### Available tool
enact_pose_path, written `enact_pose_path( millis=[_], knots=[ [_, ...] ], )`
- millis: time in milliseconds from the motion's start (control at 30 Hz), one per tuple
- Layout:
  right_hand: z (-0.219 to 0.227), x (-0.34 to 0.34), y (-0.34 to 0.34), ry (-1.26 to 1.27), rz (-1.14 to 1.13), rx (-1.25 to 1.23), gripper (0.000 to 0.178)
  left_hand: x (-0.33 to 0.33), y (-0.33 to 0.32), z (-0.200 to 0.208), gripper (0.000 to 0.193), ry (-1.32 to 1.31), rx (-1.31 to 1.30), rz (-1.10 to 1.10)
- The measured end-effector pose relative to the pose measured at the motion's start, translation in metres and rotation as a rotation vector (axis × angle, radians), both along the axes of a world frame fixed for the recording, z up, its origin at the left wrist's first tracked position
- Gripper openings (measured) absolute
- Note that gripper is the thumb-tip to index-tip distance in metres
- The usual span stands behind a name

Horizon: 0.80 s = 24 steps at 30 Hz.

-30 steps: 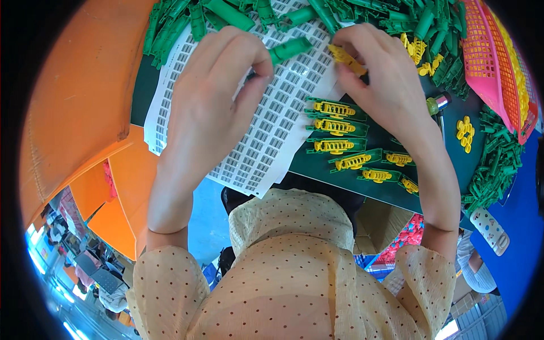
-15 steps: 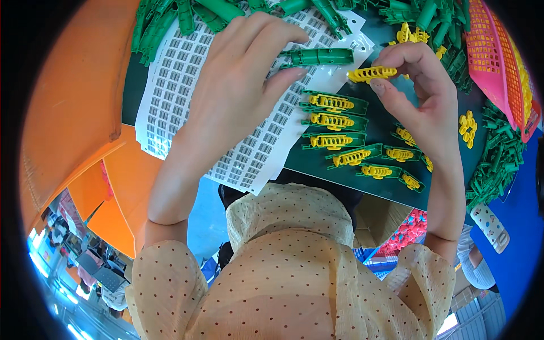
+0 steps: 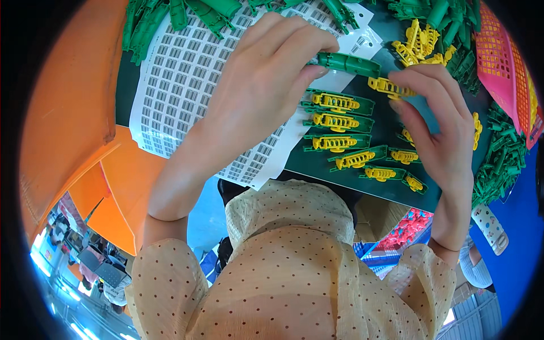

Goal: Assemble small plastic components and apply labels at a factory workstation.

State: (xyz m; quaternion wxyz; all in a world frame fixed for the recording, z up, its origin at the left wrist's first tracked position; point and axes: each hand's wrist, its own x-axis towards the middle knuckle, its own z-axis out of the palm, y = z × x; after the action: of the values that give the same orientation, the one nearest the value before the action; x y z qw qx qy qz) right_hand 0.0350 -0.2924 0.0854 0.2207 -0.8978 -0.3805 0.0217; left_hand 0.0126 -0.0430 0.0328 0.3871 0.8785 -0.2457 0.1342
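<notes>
My left hand (image 3: 258, 85) pinches the left end of a green plastic half-shell (image 3: 352, 64), its far end pointing right and tilted slightly down. Between the thumb and fingers of my right hand (image 3: 439, 122) is a small yellow slotted plastic insert (image 3: 386, 86). The insert is close to the shell's right end; whether they touch I cannot tell. Below both hands, several green shells with yellow inserts in them lie in a loose column, such as this filled shell (image 3: 335, 102). My left hand is above a white sheet of printed labels (image 3: 175, 85).
Loose green shells (image 3: 150, 25) lie along the far edge, with yellow inserts (image 3: 418, 42) at the far right. A pink mesh basket (image 3: 493, 54) stands beside a heap of small green parts (image 3: 498, 156). An orange panel (image 3: 73, 85) borders the dark green tabletop (image 3: 309, 164) on the left.
Both hands have shifted right, carrying the green shell and the yellow insert. The shell now slopes down toward its right end. The insert has tipped the same way.
</notes>
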Motion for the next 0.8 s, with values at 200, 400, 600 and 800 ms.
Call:
enact_pose_path(
  millis=[200,400,600,800],
  knots=[
    [-0.010,0.010,0.031,0.049,-0.024,0.107,0.029,-0.001,-0.002,-0.006,0.031,0.150,-0.138,0.028],
    [-0.025,0.013,0.037,0.017,0.004,0.142,0.031,-0.001,-0.003,-0.006,0.031,0.184,-0.138,0.028],
    [-0.023,0.011,0.039,-0.031,0.013,0.108,0.031,0.001,-0.001,-0.008,0.030,0.136,-0.141,0.008],
    [-0.023,0.011,0.038,-0.070,0.014,0.113,0.031,0.001,0.000,-0.009,0.029,0.130,-0.133,-0.003]
  ],
)
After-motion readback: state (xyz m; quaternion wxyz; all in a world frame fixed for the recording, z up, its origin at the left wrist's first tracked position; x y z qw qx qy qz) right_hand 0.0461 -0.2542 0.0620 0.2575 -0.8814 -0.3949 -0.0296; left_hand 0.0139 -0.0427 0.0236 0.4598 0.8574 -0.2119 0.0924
